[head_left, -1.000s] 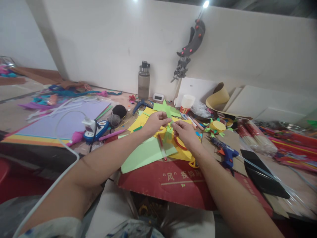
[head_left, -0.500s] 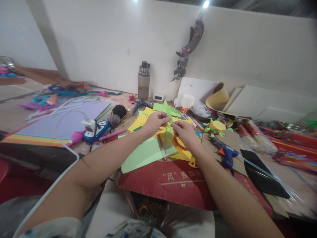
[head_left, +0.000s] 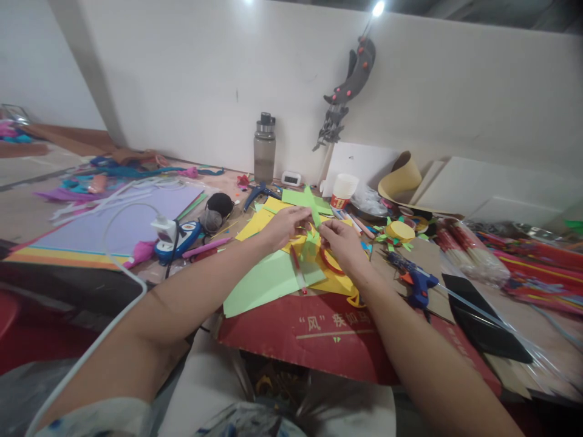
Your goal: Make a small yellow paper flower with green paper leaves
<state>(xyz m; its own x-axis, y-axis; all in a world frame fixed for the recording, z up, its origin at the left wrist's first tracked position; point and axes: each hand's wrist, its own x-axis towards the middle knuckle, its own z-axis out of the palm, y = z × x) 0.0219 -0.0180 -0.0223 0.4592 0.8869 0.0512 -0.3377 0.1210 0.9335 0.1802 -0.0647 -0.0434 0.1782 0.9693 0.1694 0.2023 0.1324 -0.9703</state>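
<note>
A narrow green paper piece [head_left: 313,205] stands upright between my hands. My right hand [head_left: 339,240] pinches its lower end between thumb and fingers. My left hand [head_left: 291,226] is beside it, fingers bent together near the strip; what they hold, if anything, is too small to make out. Under the hands lie light green sheets [head_left: 262,282], yellow paper [head_left: 255,226] and a red and white pen [head_left: 299,273]. An orange-red ring [head_left: 331,262] is partly hidden by my right hand. Yellow-handled scissors [head_left: 354,298] lie by my right wrist.
A blue glue gun [head_left: 419,285] lies at right, near a yellow and green paper turtle [head_left: 399,230]. Behind stand a bottle [head_left: 265,149] and paper cups [head_left: 343,191]. A blue power socket [head_left: 180,243] with a white cable sits left. A red board [head_left: 300,340] forms the front edge.
My left fingers have come slightly away from the green strip and drawn back a little left. The strip now leans left at its top, still in my right hand.
</note>
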